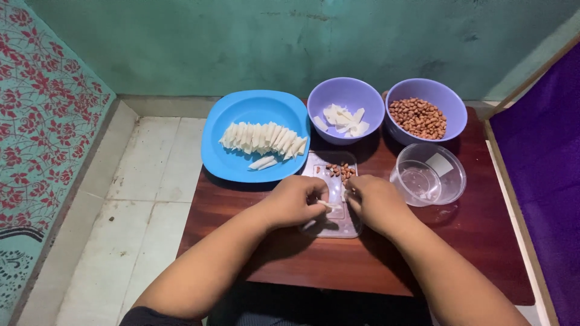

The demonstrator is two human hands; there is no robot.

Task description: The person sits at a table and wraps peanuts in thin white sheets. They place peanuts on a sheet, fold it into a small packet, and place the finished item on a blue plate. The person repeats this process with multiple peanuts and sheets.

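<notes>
My left hand (pixel 294 200) and my right hand (pixel 376 203) meet over a clear plastic lid (pixel 340 224) lying flat on a small dark wooden table (pixel 477 229). Between their fingertips they pinch a small white piece of wrapper (pixel 327 205). A few peanuts (pixel 339 171) lie on the far end of the lid. A blue plate (pixel 254 108) beyond my left hand carries a row of rolled white pieces (pixel 263 137).
Two purple bowls stand at the back: one with flat white wrapper pieces (pixel 344 121), one full of peanuts (pixel 418 118). An empty clear plastic tub (pixel 428 174) sits right of the lid. Pale floor tiles (pixel 145 199) lie left; a purple cloth (pixel 544 163) lies right.
</notes>
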